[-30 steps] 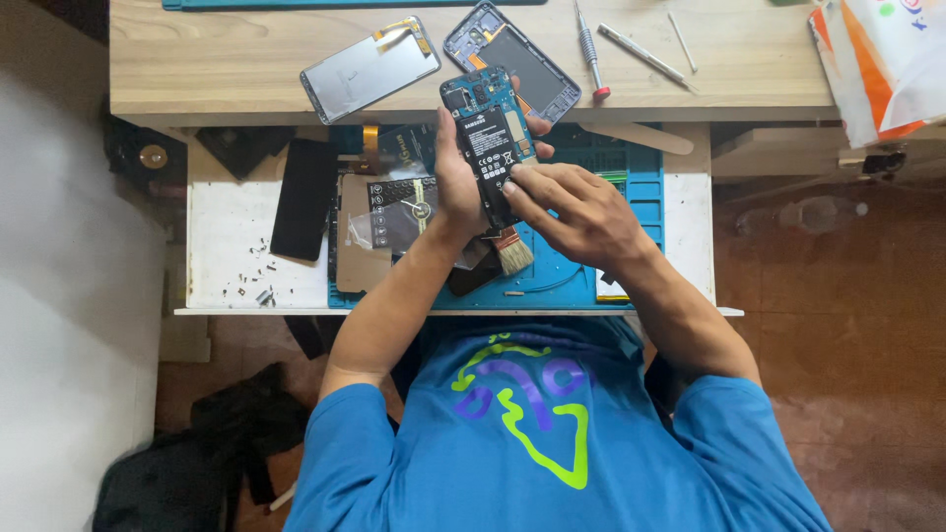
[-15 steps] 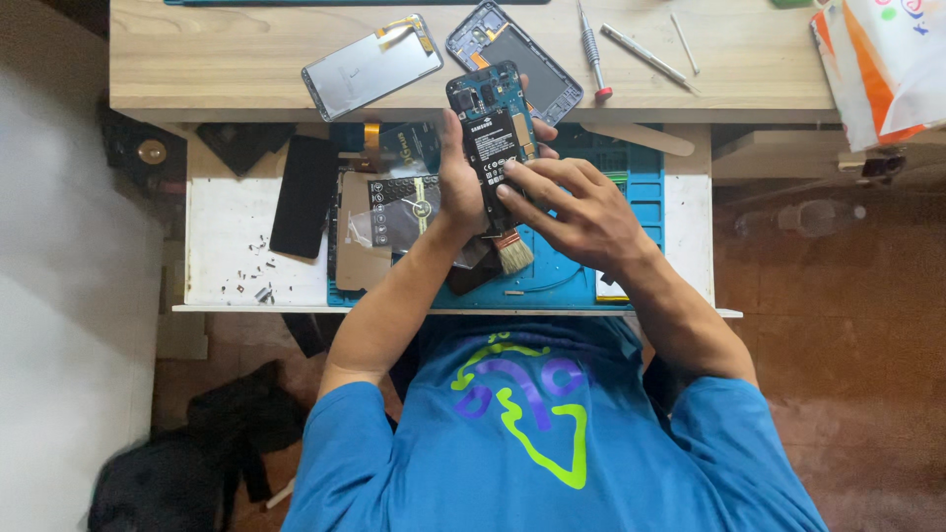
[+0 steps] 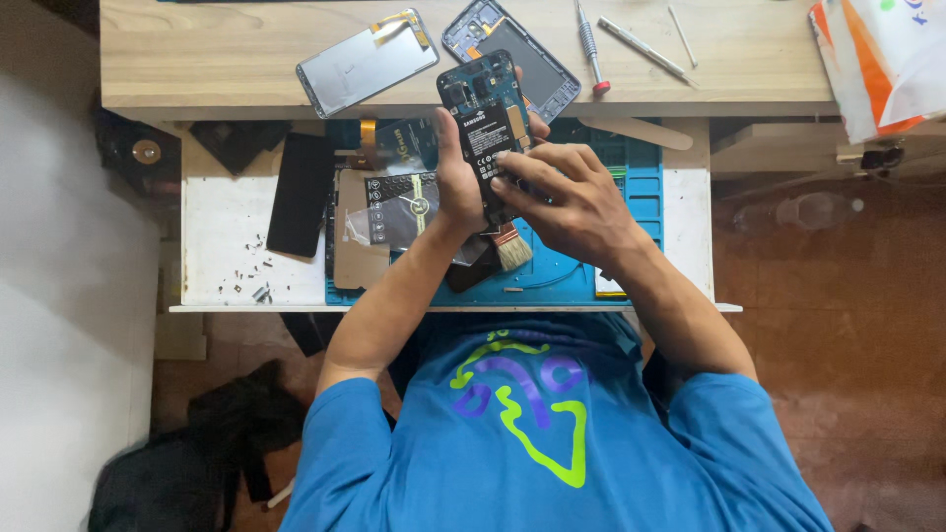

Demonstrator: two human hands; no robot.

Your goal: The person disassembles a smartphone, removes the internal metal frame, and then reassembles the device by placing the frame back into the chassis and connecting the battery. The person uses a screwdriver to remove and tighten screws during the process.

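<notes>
The left hand (image 3: pixel 461 182) has its grip clenched around an opened phone (image 3: pixel 486 123), holding it up above the blue mat (image 3: pixel 631 212) with the battery and bare board facing the camera. The right hand (image 3: pixel 567 197) is not closed on anything; its fingertips (image 3: pixel 505 169) press on the lower part of the battery.

The phone is held in the air and only by its edges, so a hard push from the right hand could lever it out of the grip and drop it onto the brush (image 3: pixel 512 251) and parts lying below. Pressure on the battery may bend it, and a slipping finger could catch the exposed board. Loose screws (image 3: pixel 251 281) sit near the left edge of the white surface (image 3: pixel 222 207), where a nudge from the left forearm could scatter them to the floor. A screen panel (image 3: pixel 365 61), a frame (image 3: pixel 527 54) and a screwdriver (image 3: pixel 589 44) rest on the wooden shelf behind, well apart from the hands.
</notes>
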